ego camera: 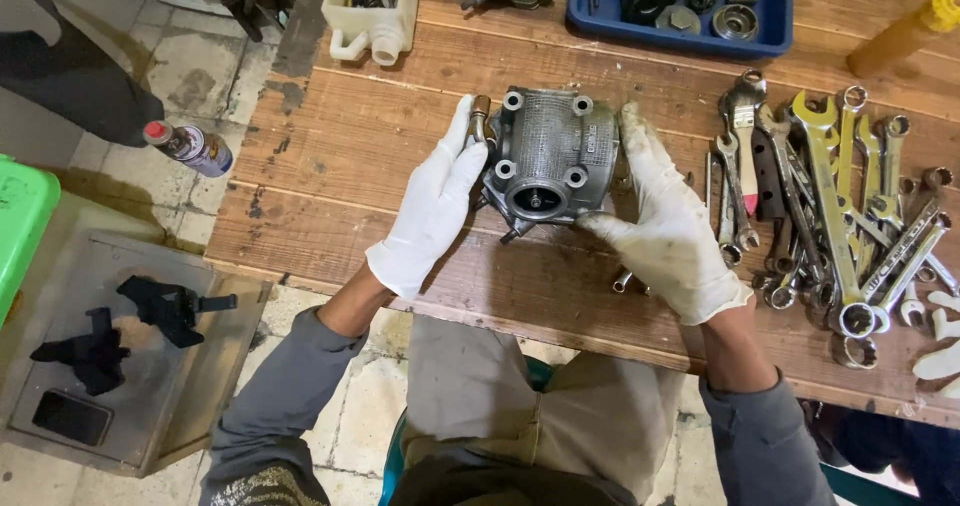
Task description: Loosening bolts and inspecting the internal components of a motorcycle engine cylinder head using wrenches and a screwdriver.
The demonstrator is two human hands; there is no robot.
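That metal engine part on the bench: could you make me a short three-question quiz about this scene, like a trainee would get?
1. True or false: both gloved hands touch the grey engine part.
2. What lies on the wooden table to the right of the right hand? A) a pile of wrenches B) a stack of plates C) a coil of rope
3. Fill in: the tray of small parts at the table's far edge is coloured ____.

Key
1. True: the left hand and the right hand hold it from either side.
2. A: the pile of wrenches.
3. Blue.
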